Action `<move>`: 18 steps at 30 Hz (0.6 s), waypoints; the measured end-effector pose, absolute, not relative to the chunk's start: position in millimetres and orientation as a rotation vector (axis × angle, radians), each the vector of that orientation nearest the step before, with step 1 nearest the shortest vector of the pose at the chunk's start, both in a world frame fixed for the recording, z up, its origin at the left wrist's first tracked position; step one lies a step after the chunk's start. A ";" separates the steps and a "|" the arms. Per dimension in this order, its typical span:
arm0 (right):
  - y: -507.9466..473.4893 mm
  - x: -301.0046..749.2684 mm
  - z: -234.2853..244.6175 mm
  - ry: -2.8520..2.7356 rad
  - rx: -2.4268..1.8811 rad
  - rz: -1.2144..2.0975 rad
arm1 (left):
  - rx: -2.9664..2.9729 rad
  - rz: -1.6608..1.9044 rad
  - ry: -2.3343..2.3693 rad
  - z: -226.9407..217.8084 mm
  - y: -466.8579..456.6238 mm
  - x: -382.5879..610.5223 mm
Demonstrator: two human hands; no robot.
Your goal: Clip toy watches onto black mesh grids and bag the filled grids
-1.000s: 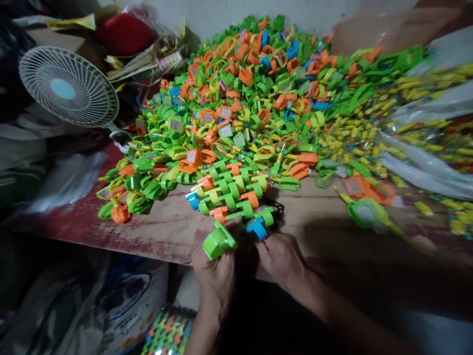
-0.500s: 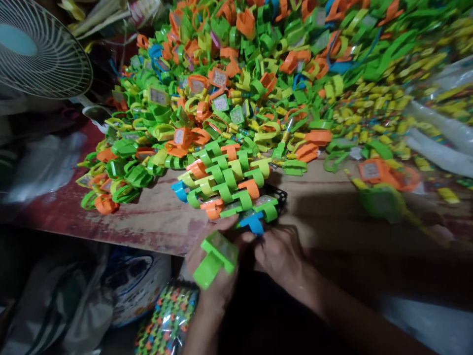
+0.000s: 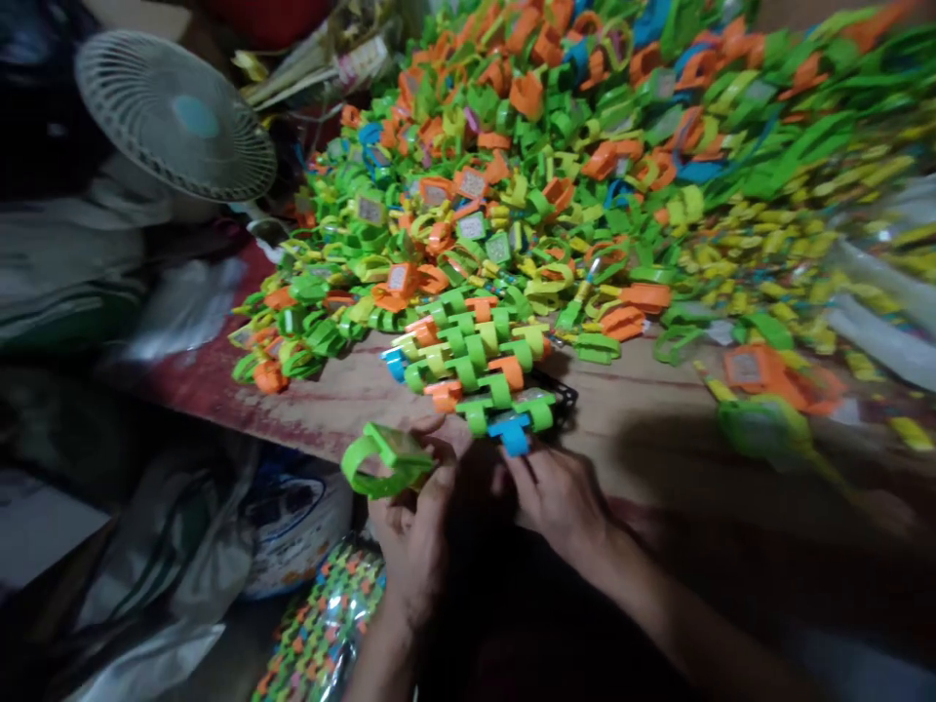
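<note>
My left hand [image 3: 416, 512] is closed on a green toy watch [image 3: 387, 458], its loop strap standing out to the left of my fingers. To the right, the fingers of my right hand [image 3: 560, 497] are closed at the blue toy watch [image 3: 513, 431] on the near end of a block of toy watches. This block [image 3: 468, 361] has green, yellow and orange watches set in tight staggered rows. A black holed edge [image 3: 562, 390] shows at its right side; what lies beneath the watches is hidden.
A large heap of loose toy watches [image 3: 483, 175] covers the back of the wooden table [image 3: 351, 375]. Small yellow pieces [image 3: 760, 234] lie at the right beside a clear plastic bag [image 3: 892, 341]. A fan [image 3: 175, 117] stands at the left. Below the table edge sits a wrapped pack of watches [image 3: 322, 624].
My left hand has turned and drawn left with the green watch, away from the block. My right hand stays by the blue watch. The view has shifted left, showing more of the fan.
</note>
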State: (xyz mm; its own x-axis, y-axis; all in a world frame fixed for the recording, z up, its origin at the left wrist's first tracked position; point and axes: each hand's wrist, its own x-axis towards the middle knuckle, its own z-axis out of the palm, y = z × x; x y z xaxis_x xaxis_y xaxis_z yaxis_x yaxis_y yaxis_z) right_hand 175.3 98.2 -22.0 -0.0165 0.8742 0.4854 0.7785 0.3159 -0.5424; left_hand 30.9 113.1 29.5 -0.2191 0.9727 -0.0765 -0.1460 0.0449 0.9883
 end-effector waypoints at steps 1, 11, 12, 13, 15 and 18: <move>95.5 176.8 -20.8 -1.774 -1.431 0.135 | 0.857 1.347 1.235 31.5 107.6 27.3; 53.4 138.0 29.8 -1.836 -1.134 0.551 | 0.748 1.185 1.196 31.7 50.0 17.6; 53.1 134.5 32.8 -1.849 -1.092 0.584 | 0.789 1.151 1.252 30.4 46.1 16.7; 53.1 133.6 34.8 -1.849 -1.059 0.587 | 0.848 1.109 1.308 29.3 43.2 16.0; 52.3 140.0 36.6 -1.833 -1.049 0.554 | 1.014 1.043 1.397 29.3 40.1 16.2; 50.0 167.7 34.1 -1.738 -1.201 0.456 | 1.254 1.077 1.391 39.2 42.5 21.6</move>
State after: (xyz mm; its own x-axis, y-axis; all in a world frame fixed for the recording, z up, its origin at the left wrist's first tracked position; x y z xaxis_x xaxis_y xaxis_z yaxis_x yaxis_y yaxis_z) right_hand 167.7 50.0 34.1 -0.0762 0.8708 0.4858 0.5204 0.4503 -0.7255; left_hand 21.6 42.5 39.2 -0.0316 0.9959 -0.0846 0.1672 0.0887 0.9819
